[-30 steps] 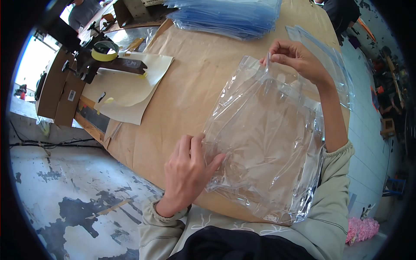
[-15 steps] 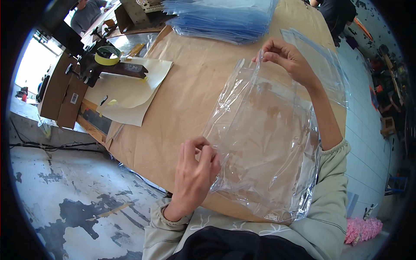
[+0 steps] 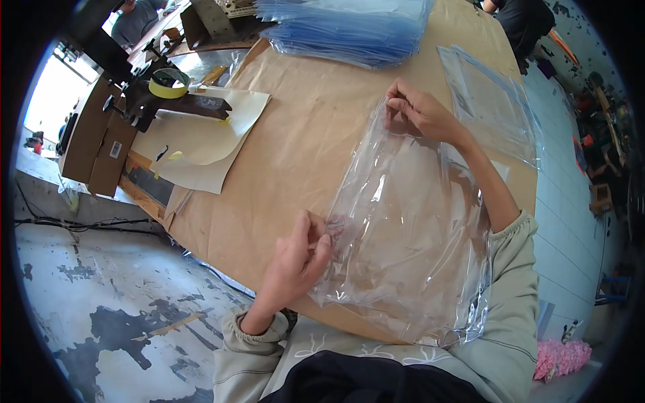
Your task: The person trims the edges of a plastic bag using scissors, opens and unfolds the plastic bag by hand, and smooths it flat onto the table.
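Note:
A clear plastic bag (image 3: pixel 410 228) lies across the front of the table and hangs toward my lap, wrinkled and glossy. At its far left corner, the fingers of my right hand (image 3: pixel 424 115) are pinched together on the film. My left hand (image 3: pixel 295 258) is closed at the bag's near left edge, thumb against curled fingers, gripping the film there. Past my right wrist lies another flat, clear plastic piece with bluish edges (image 3: pixel 494 104). The bag's right side runs beneath my right forearm and sleeve.
A tall stack of bluish clear plastic sheets (image 3: pixel 346 33) stands at the back. To the left, a dark metal machine arm (image 3: pixel 181 104) carries a yellow tape roll (image 3: pixel 168 84) above cream paper (image 3: pixel 228 144). Brown paper (image 3: pixel 282 161) covers the table. Two other people are partly visible behind.
My right hand has come nearer along with the bag's far corner, and my left hand has shifted slightly left. The upright fold on the bag's left side now lies flatter.

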### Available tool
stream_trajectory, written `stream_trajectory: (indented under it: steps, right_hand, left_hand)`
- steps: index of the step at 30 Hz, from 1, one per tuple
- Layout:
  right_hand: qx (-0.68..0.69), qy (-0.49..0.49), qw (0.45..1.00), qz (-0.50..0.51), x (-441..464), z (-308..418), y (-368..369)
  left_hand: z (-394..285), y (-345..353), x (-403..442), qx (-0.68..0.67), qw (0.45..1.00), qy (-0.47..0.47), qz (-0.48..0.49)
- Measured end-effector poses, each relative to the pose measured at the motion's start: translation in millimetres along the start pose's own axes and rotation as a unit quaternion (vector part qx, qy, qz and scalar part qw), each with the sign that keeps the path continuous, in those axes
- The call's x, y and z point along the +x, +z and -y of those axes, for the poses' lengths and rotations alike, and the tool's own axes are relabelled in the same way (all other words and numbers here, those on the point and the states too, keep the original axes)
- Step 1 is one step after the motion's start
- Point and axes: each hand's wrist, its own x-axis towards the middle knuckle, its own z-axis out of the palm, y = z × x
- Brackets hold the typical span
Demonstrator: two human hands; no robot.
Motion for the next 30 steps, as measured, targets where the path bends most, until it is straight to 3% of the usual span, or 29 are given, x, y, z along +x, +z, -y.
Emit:
stream_trajectory:
  steps: [3, 6, 9, 13, 15, 18, 24, 28, 30]
  right_hand:
    - [-0.041, -0.013, 0.999, 0.006, 4, -6, 3]
    - [-0.054, -0.023, 0.997, 0.039, 11, -1, 1]
    - [-0.113, -0.009, 0.989, 0.097, 14, 15, -3]
    - [-0.115, 0.087, 0.982, 0.123, 17, 29, 3]
    - [-0.099, 0.068, 0.991, 0.059, 15, 18, 10]
    - [-0.077, 0.042, 0.996, -0.029, 10, -2, 24]
    - [-0.005, 0.011, 0.999, -0.052, 9, -12, 26]
    - [-0.026, 0.038, 0.996, -0.079, 7, 4, 35]
    - [-0.078, -0.002, 0.987, -0.140, 7, 0, 47]
  left_hand:
    - [-5, -2, 7, 0.073, 0.992, 0.094, -0.038]
    - [-16, -11, 7, 0.205, 0.973, 0.101, 0.020]
    - [-12, -5, 8, 0.180, 0.976, 0.115, 0.040]
    - [3, 4, 13, -0.033, 0.997, 0.045, 0.053]
    - [-1, 5, 13, -0.086, 0.996, 0.006, 0.035]
    - [-11, 1, 17, 0.013, 0.996, -0.062, 0.056]
    - [13, 4, 21, -0.018, 0.999, 0.021, 0.033]
    - [-2, -11, 23, -0.030, 0.994, -0.065, 0.087]
    - [-9, -17, 25, -0.073, 0.984, -0.124, 0.107]
